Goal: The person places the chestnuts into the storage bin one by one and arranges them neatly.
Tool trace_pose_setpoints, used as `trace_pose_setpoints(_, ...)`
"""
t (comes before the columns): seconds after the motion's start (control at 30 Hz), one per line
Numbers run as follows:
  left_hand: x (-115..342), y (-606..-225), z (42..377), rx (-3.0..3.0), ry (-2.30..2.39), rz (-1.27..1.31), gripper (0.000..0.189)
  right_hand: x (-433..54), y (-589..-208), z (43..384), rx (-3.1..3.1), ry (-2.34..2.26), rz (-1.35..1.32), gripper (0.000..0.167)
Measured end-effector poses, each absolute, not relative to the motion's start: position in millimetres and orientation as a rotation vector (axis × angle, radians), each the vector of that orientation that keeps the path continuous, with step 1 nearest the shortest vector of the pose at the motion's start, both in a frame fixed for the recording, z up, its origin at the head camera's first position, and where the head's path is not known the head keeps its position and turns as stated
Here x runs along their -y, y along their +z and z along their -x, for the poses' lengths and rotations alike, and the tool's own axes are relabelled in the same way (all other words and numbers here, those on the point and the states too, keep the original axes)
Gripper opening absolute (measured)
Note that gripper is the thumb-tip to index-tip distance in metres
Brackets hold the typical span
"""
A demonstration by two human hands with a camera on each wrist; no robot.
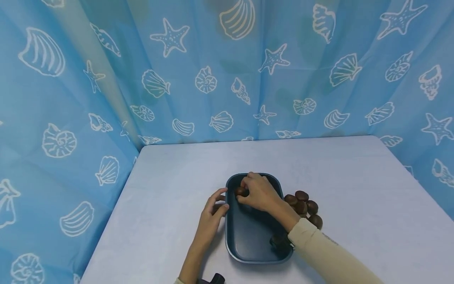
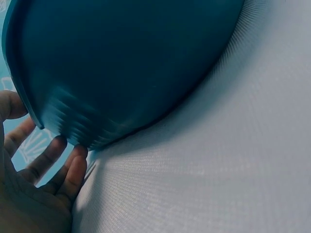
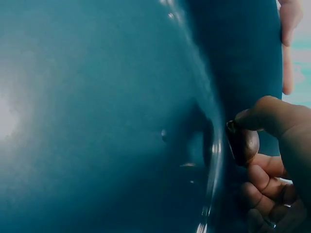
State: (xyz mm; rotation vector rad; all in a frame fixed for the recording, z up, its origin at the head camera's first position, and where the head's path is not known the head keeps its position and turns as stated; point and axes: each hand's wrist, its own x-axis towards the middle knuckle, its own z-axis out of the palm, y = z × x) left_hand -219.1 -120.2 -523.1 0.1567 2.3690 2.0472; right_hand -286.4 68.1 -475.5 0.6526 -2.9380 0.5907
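A dark blue-grey rectangular tray (image 1: 248, 240) with rounded corners stands on the table. Inside its far left part, my right hand (image 1: 259, 192) pinches a glossy brown chestnut (image 1: 242, 191) between thumb and fingers. In the right wrist view the chestnut (image 3: 244, 144) shows close to the tray wall. My left hand (image 1: 211, 213) is at the tray's left side, its fingertips right at the rim. From the left wrist, spread fingers (image 2: 46, 160) reach to the tray's outer wall (image 2: 126, 68).
Several more chestnuts (image 1: 301, 205) lie clustered just right of the tray, partly hidden behind my right forearm. A white cloth (image 1: 170, 205) covers the table. Blue curtains (image 1: 213, 51) with white sea shells hang behind and on both sides.
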Motion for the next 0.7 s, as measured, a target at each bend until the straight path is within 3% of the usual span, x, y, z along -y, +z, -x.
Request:
trace_pose_setpoints(0.3, 118.7, -496.3, 209.9, -2.374, 2.01, -0.162, 0.045, -64.1, -481.5, 285.6, 3.014, 0.759, -0.581, 0.031)
trace_pose_setpoints(0.7, 122.1, -528.7, 220.8, -2.388, 2.029, -0.199, 0.043, -66.5, -479.5, 284.2, 3.037, 0.824, -0.612, 0.035)
